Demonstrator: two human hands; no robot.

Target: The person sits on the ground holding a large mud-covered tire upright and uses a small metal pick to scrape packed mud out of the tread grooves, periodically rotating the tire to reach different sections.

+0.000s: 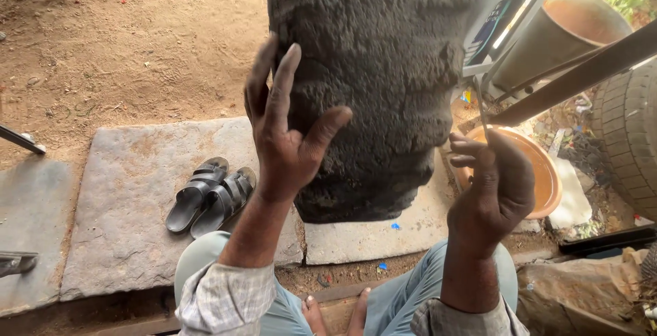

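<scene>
A big worn tyre (376, 83) stands upright on a stone slab (123, 206), just before the person's knees. The left hand (284, 134) is open, fingers spread against the tread. The right hand (493, 185) is closed around what seems a thin metal rod (481, 107), beside the tyre. Sandals (209, 196) lie on the slab; an orange bowl (544, 172) sits behind the right hand.

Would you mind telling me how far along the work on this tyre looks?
Done: nothing finished shows; the tyre tread looks rough all over. In hand: left hand spread open against the tyre, right hand pinching a thin tool. Left: cannot tell.
</scene>
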